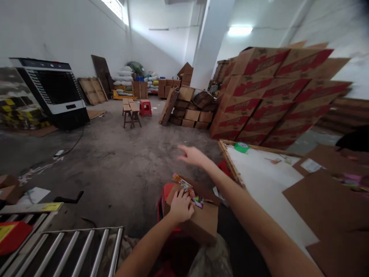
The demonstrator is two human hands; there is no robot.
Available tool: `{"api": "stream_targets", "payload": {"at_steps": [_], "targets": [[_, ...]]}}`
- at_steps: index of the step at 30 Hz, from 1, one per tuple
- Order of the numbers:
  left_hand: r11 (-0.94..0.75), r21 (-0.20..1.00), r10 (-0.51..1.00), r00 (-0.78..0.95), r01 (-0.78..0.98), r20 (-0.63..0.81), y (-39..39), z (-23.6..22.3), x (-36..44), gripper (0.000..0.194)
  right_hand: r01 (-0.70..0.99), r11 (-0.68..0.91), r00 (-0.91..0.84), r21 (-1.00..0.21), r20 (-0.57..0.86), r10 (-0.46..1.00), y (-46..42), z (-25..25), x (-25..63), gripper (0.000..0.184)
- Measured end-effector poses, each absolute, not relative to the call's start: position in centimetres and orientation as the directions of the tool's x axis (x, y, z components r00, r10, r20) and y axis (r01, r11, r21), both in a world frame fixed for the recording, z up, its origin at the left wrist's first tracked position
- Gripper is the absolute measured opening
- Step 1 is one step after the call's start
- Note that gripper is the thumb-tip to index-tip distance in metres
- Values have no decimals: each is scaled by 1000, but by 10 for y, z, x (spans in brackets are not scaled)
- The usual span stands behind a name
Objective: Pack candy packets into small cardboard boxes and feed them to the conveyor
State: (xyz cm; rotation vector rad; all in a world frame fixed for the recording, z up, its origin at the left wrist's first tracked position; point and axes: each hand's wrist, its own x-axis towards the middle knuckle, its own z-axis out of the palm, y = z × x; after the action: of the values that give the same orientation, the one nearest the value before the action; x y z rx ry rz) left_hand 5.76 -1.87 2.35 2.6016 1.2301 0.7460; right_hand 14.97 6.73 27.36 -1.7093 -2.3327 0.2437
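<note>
**Packing station: small carton open, packets partly loaded**

Standing behind the station: stacked cartons (276, 96) with red bands, lettering too blurred to read. Left of them, across the concrete floor (115, 165), a black-and-white air cooler (54, 92). To the right, a white-topped desk (265, 184) in a wooden frame, carrying flat cardboard sheets (331, 207) and a green tape roll (241, 147). At lower left, a roller conveyor (77, 250) with a red item at its near end.

Resting at lap level over something red: the small cardboard box (198, 219), flaps up. Showing at its open top: colourful packets (190, 192), print illegible.

Left hand (181, 207): closed down on the box rim, fingers touching the packets. Right hand (192, 156): raised above the floor beyond the box, fingers spread loosely, holding nothing.

Judged part-way: some packets in, box unsealed, tape untouched on the desk. No readable brand anywhere.
</note>
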Motion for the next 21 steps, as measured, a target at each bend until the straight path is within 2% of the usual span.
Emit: {"api": "stream_targets", "payload": {"at_steps": [5,7,11,14,16,18,21], "targets": [[-651,380,754,499,657,428,-20,19,58,41,925,213,-260,-315,-117,958,29,164,215,53],[-658,390,745,482,644,461,-21,15,57,46,904,201,-269,-378,-136,954,15,137,227,52],[-681,369,701,418,633,578,-23,3,53,52,882,139,-205,-451,-100,974,-7,100,226,64],[-702,296,636,382,648,671,-25,-3,49,57,907,161,-204,-389,-72,976,-25,75,215,69],[-711,264,626,415,652,660,-25,-2,47,68,937,176,-202,-301,-59,978,-35,60,209,68],[-720,271,642,465,639,610,-25,2,46,75,956,177,-199,-234,-75,977,-40,50,207,67],[-703,327,681,463,632,568,-22,6,48,68,947,187,-233,-260,-160,959,-39,51,213,71]]}}
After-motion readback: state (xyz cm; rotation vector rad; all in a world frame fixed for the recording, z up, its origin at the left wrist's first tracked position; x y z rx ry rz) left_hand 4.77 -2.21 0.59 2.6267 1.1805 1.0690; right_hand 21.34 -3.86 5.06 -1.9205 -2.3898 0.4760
